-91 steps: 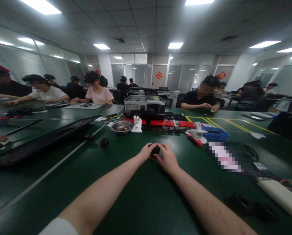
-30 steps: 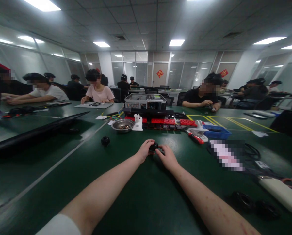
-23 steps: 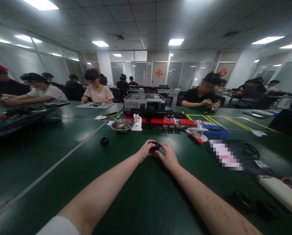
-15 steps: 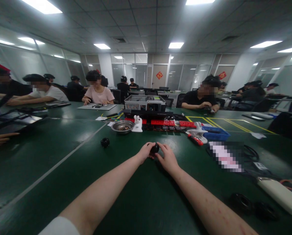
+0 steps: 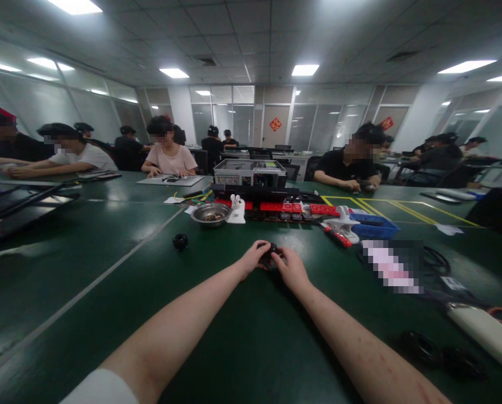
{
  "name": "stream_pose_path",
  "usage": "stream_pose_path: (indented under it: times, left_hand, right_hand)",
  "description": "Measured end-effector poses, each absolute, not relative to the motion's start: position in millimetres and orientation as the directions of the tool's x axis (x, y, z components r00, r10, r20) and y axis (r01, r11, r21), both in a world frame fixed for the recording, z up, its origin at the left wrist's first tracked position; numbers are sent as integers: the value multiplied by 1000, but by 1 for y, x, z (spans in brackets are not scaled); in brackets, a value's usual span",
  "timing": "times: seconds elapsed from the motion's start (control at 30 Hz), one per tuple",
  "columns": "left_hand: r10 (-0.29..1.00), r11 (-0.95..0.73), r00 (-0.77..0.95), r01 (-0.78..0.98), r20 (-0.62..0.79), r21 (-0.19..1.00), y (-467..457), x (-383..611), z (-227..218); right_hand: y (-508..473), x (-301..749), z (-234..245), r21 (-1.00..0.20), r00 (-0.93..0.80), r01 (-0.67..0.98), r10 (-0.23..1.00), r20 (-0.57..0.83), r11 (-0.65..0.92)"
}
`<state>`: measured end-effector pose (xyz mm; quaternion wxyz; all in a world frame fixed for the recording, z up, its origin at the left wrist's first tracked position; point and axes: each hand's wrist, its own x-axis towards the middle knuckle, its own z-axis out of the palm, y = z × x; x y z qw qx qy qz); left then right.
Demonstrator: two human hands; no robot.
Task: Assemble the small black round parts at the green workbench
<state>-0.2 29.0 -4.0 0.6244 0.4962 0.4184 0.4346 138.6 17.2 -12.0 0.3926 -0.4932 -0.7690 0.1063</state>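
Note:
Between my two hands, just above the green tabletop, is a small black wheel-like part (image 5: pixel 272 249), partly covered by fingers. My left hand (image 5: pixel 254 258) is closed around its left side. On the other side, the thumb and fingers of my right hand (image 5: pixel 292 265) press against it. A similar black wheel-like part (image 5: pixel 180 242) lies by itself to the left. Two black tyre-shaped rings, a nearer one (image 5: pixel 420 348) and another (image 5: pixel 464 362), rest by my right forearm.
Beyond my hands stand a metal bowl (image 5: pixel 211 214) of small parts, a white clamp (image 5: pixel 236 210), a long red-and-black assembly (image 5: pixel 293 208) and a blue tray (image 5: pixel 373 226). A red-handled tool (image 5: pixel 337 236) and a pale power bank-like block (image 5: pixel 482 335) lie right. Co-workers sit around.
The black part has turned between my fingers, and my right thumb now lies across its front. Both hands stay in nearly the same place.

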Motion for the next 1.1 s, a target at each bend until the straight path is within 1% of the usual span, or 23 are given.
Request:
stream_pose_path:
  times: [0.13, 0.3, 0.43, 0.57, 0.63, 0.73, 0.8, 0.9, 1.0, 1.1]
  left_hand:
    - [965, 142, 245, -172, -98, 975, 31, -1, -5]
    - [973, 164, 190, -146, -135, 976, 32, -1, -6]
    - [984, 133, 140, -189, -107, 973, 29, 1, -5]
    - [986, 113, 143, -222, -82, 968, 27, 0, -4]
    - [982, 104, 176, -218, -66, 970, 26, -1, -4]
    - [976, 59, 215, -195, -15, 979, 25, -2, -4]
    - [975, 38, 223, -180, 3, 983, 25, -2, -4]
    - [980, 57, 196, -145, -28, 988, 25, 1, -4]
    - [986, 85, 151, -114, -68, 990, 26, 4, -3]
    - [987, 94, 142, -111, -78, 989, 26, 5, -2]
  right_hand:
    - [13, 138, -9, -485, -259, 663, 783, 566, 570]
    - [4, 134, -5, -432, -297, 679, 761, 577, 593]
    - [2, 132, -7, -482, -238, 693, 802, 548, 536]
    - [6, 134, -8, -565, -158, 714, 882, 444, 413]
    - [9, 136, -9, -582, -158, 719, 906, 394, 379]
    - [13, 137, -9, -574, -196, 717, 905, 378, 395]
    - [13, 136, -9, -567, -215, 710, 896, 389, 417]
    - [14, 136, -10, -547, -240, 698, 871, 429, 462]
    - [14, 137, -10, -504, -259, 689, 827, 500, 521]
    - [11, 137, -9, -449, -285, 690, 784, 552, 567]
